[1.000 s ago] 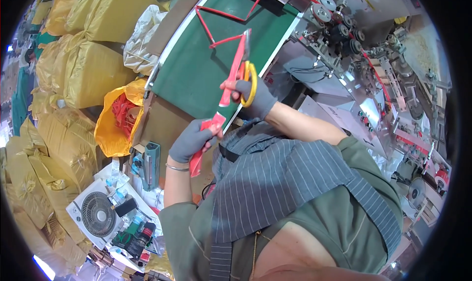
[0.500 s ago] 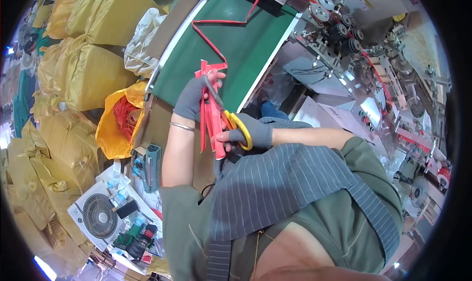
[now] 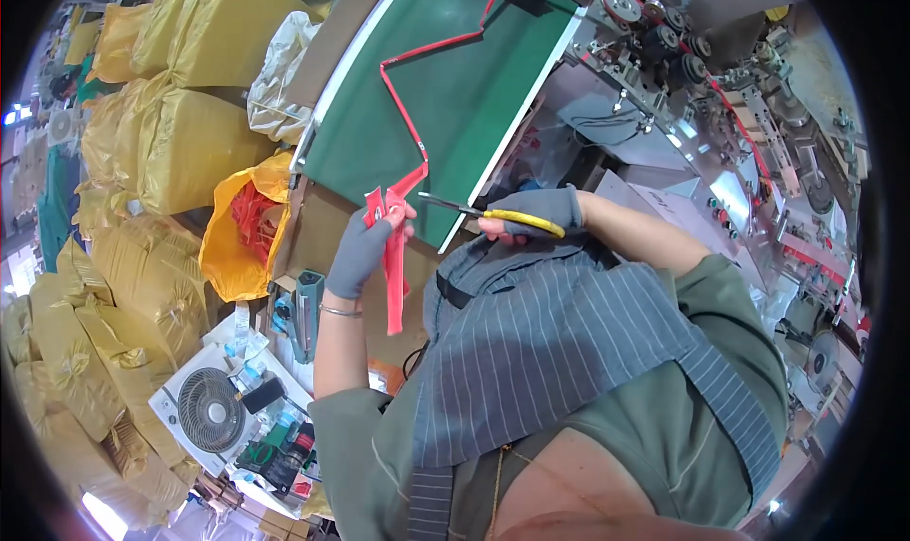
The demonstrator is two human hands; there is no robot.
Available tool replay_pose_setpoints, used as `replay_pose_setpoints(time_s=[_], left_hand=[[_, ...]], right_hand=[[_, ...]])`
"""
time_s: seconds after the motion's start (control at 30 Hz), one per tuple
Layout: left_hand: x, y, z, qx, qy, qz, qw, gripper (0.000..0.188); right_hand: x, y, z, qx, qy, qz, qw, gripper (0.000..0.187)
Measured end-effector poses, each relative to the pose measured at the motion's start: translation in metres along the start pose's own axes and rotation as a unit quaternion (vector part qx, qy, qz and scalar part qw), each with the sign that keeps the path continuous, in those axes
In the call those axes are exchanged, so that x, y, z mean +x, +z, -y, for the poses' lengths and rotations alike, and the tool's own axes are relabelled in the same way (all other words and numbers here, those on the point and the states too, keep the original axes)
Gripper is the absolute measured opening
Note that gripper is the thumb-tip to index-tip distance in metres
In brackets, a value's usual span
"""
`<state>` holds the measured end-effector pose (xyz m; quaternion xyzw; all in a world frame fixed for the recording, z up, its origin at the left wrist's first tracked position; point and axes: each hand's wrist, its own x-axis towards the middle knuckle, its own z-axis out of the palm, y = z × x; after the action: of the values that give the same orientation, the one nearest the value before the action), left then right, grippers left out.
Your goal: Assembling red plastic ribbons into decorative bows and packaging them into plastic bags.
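A long red strip (image 3: 406, 115) runs in zigzag folds down the green conveyor belt (image 3: 351, 124) to my left hand (image 3: 358, 257). That hand, in a grey fingertip-less glove, pinches the strip, with a folded red bundle (image 3: 394, 290) hanging below the fingers and short ends standing above them. My right hand (image 3: 538, 211), gloved the same way, grips yellow-handled scissors (image 3: 526, 221). Their dark blades point left over the belt's near edge, with the tips just right of the strip and apart from it. Whether the blades are spread is hard to make out.
Left of the belt stands an orange-yellow sack (image 3: 223, 257) holding red strips. Stacked yellow bags (image 3: 204, 153) and a white bag (image 3: 280, 77) lie beyond. A fan (image 3: 210, 408) sits at lower left. Machinery with rollers (image 3: 664, 39) lines the right.
My right hand with the scissors has drawn away to the right from the red bundle, and the blades now point left. My left hand has come lower, still holding the strip.
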<state>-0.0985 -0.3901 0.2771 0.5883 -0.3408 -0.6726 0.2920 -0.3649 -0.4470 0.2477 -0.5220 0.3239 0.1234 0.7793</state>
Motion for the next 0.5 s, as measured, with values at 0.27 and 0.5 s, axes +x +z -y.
replay_pose_setpoints(time_s=[0.27, 0.5], left_hand=[[-0.009, -0.004, -0.005, 0.042, -0.037, -0.126, 0.990, 0.034], [-0.008, -0.023, -0.003, -0.061, -0.065, 0.036, 0.995, 0.029]], right_hand=[[0.004, 0.008, 0.008, 0.026, -0.028, 0.056, 0.998, 0.049], [0.005, 0.006, -0.008, -0.021, -0.056, 0.068, 0.996, 0.041]])
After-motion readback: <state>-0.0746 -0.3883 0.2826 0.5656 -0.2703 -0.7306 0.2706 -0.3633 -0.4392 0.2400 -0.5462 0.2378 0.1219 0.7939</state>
